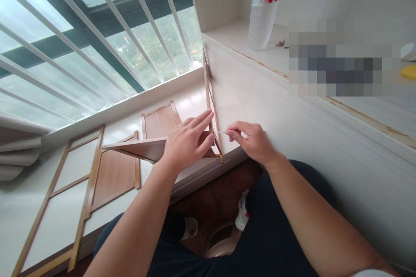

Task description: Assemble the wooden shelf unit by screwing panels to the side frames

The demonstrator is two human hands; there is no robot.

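My left hand presses flat against a thin wooden panel that lies level, where it meets an upright wooden frame leaning against the white cabinet side. My right hand pinches a thin white stick-like item, its tip touching the upright frame near the joint. What the item is I cannot tell.
Other wooden panels lie on the white window ledge: a large frame at left, a brown panel, another behind. A plastic bottle stands on the cabinet shelf. Window bars rise at left. My legs and shoes are below.
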